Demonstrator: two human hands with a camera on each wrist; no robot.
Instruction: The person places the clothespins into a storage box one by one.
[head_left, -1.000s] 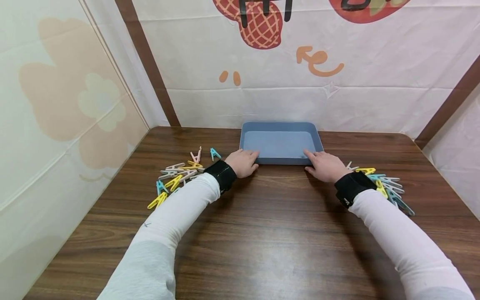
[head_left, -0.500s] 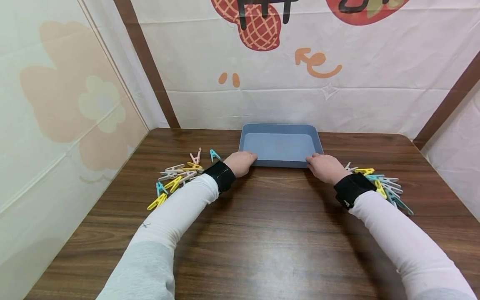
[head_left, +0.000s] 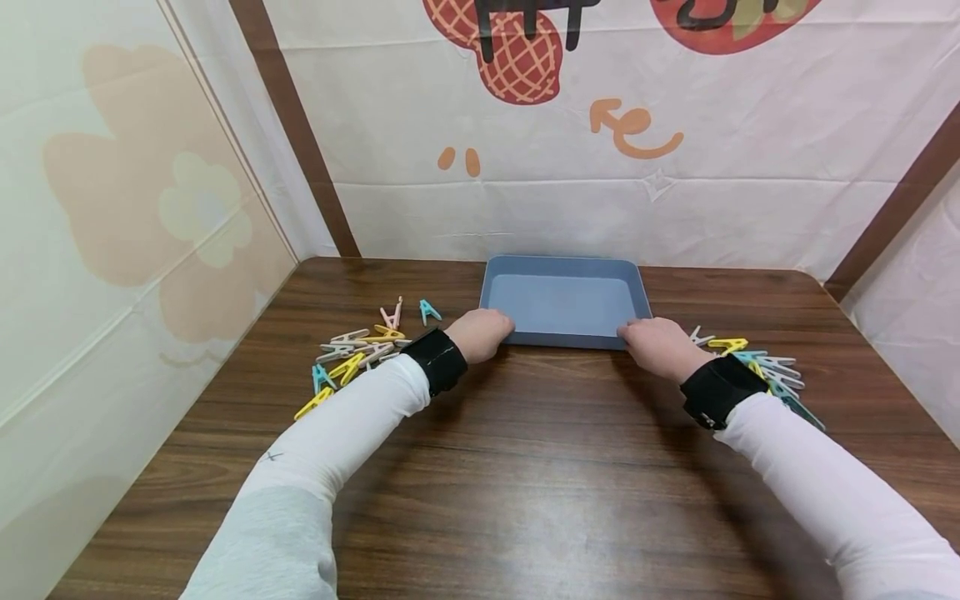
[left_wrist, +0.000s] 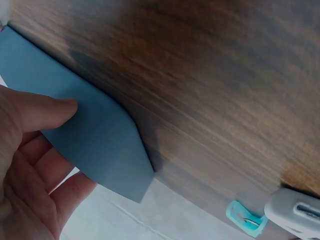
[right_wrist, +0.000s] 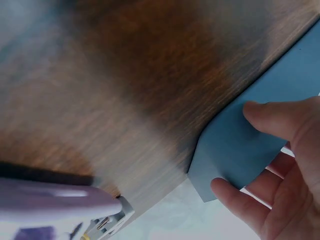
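Observation:
A shallow blue-grey rectangular tray point(head_left: 566, 302) lies at the far middle of the table with nothing in it. My left hand point(head_left: 482, 335) grips its near left corner; in the left wrist view the thumb presses the outer wall point(left_wrist: 100, 135) while the other fingers curl over the rim. At the near right corner my right hand point(head_left: 662, 346) pinches the tray the same way, thumb on the outside of the wall point(right_wrist: 240, 135) and fingers inside. Those inner fingertips are partly hidden behind the wall.
Several coloured clothespins point(head_left: 347, 367) lie in a loose pile left of the left wrist. Another pile of clothespins point(head_left: 776, 367) sits beyond the right wrist, partly covered by it. A printed cloth point(head_left: 405, 217) hangs behind the wooden table point(head_left: 525, 467).
Both hands went from straight fingers resting on the near rim to gripping the corners. The tray has slid slightly toward me, away from the back cloth.

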